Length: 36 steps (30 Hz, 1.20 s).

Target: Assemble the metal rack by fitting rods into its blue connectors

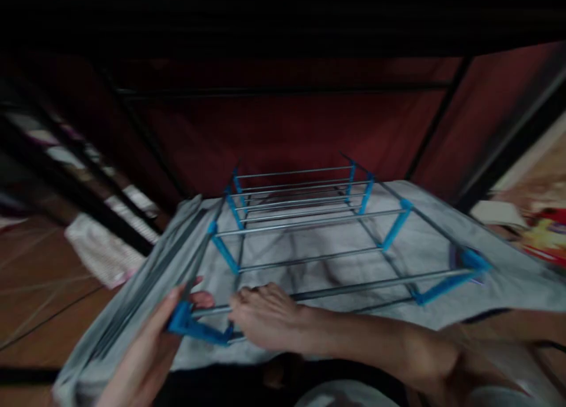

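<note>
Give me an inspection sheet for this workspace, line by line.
Surface: grey cloth; what look like loose rods along its left side.
Job's things: rack of metal rods with blue connectors, resting on the cloth.
Clutter: pale patterned fabric at left; red-and-yellow packet at right.
Hands: left hand around the rack's near-left blue corner; right hand gripping the front rod.
Cables: thin dark line on the floor at left, possibly a cable.
Surroundings: dark red panel behind, black bars on both sides.

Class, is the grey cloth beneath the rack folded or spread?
Spread: the grey cloth extends past the rack on both sides.
</note>
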Tool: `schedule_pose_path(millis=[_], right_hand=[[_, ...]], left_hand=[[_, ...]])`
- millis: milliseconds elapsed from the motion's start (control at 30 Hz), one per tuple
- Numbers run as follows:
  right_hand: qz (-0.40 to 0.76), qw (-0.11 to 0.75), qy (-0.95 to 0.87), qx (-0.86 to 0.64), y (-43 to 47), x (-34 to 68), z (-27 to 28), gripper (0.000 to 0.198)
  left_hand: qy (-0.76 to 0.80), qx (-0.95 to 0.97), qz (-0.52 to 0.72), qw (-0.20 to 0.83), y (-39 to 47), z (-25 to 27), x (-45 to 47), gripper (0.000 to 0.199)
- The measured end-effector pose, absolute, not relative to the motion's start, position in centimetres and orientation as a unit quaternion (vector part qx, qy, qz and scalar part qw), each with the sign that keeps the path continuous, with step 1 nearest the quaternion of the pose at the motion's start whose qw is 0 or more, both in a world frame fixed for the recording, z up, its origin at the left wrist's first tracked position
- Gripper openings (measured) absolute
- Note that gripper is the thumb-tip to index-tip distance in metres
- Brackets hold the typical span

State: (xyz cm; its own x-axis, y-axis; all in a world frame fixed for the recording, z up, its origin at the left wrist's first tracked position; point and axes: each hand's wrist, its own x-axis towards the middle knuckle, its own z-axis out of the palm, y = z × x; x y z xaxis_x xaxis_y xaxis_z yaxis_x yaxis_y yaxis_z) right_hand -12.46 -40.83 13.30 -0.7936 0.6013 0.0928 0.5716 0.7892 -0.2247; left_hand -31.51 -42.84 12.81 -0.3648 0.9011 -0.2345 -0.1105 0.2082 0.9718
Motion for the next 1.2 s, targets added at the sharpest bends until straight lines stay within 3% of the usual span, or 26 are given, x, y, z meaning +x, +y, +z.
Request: schedule_pose_path(millis=[367, 667, 900, 1200], right_hand=[[0.061, 0.035, -0.948, -0.311, -41.2, -12.0, 13.5, 0.027], [0.048, 0.012, -0.955, -0.291, -41.6, -11.7, 13.6, 0.030], [0.031, 0.054, -0.955, -0.290, -41.7, -11.7, 13.8, 0.027], [0.041, 0.044, -0.954, -0.292, -41.7, -11.7, 13.7, 0.028]], left_hand=[[0.600, 0.366, 0.596, 0.387, -43.5, 12.6, -31.6, 0.033], [0.590, 0.366, 0.601, 0.396, -43.6, 12.7, -31.2, 0.030], [0.585, 0.373, 0.605, 0.391, -43.8, 12.5, -31.0, 0.035], [0.569, 0.324, 0.630, 0.417, -43.7, 12.5, -30.4, 0.034]])
